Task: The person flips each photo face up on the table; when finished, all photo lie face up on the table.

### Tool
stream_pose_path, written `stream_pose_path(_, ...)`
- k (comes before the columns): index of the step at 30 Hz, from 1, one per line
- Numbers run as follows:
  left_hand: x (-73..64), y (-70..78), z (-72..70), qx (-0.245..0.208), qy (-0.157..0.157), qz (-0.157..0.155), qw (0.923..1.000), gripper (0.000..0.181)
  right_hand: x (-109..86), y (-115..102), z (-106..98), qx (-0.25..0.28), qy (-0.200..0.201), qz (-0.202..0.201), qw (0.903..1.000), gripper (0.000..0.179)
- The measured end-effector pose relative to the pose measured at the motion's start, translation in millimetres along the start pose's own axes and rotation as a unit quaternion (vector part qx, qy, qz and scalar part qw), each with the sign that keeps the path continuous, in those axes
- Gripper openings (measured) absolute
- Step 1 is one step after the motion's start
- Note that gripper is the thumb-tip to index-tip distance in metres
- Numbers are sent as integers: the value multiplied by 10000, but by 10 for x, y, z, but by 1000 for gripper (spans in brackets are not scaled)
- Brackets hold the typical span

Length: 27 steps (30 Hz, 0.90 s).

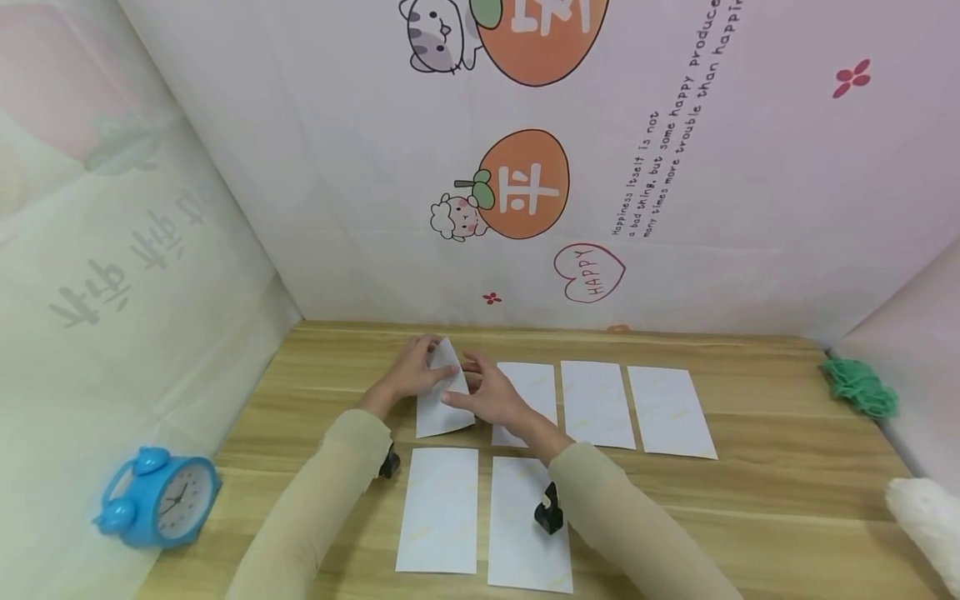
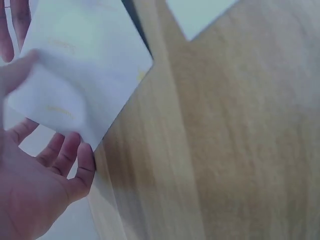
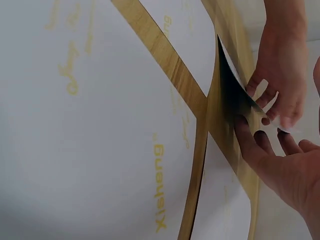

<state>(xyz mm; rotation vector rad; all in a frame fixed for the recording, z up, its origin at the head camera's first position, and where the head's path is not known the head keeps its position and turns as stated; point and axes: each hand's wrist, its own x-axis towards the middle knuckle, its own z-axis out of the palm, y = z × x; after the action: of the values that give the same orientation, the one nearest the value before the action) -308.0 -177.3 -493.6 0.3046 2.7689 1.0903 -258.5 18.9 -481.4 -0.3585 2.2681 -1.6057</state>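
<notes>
Both hands are working on one sheet of paper (image 1: 442,400) at the left end of the far row on the wooden table (image 1: 765,500). The left hand (image 1: 411,371) is pinching the sheet's far corner, fingers curled round the edge and lifting it off the wood, so the far end is standing up while the near edge is lying on the table. The right hand (image 1: 491,393) is resting with fingers fairly straight and spread, its fingertips touching the sheet's right edge. In the right wrist view the lifted edge is showing as a dark fold, with the fingers (image 3: 252,142) of the right hand sitting just under it.

Three more sheets (image 1: 600,404) are lying flat to the right in the same row, with narrow strips of bare wood between their edges. Two sheets (image 1: 441,508) are lying in the near row, just beside each other, under the forearms.

A blue alarm clock (image 1: 159,497) is standing near the table's left edge, well apart from the papers. A green bundle (image 1: 860,387) is lying at the far right, and bare wood is stretching between it and the last sheet.
</notes>
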Motion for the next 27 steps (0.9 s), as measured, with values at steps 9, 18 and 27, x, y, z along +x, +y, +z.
stream_pose_path(9,-55,112,-20,-277,125,-433,9986,76,-10,-39,47,589,-73,83,9982,87)
stream_pose_path(18,-47,249,-52,-1173,384,-493,9911,63,16,-47,50,844,186,85,9962,69)
stream_pose_path(27,8,205,-128,-3657,148,-866,9266,48,-5,-104,28,1061,47,-4,9943,57)
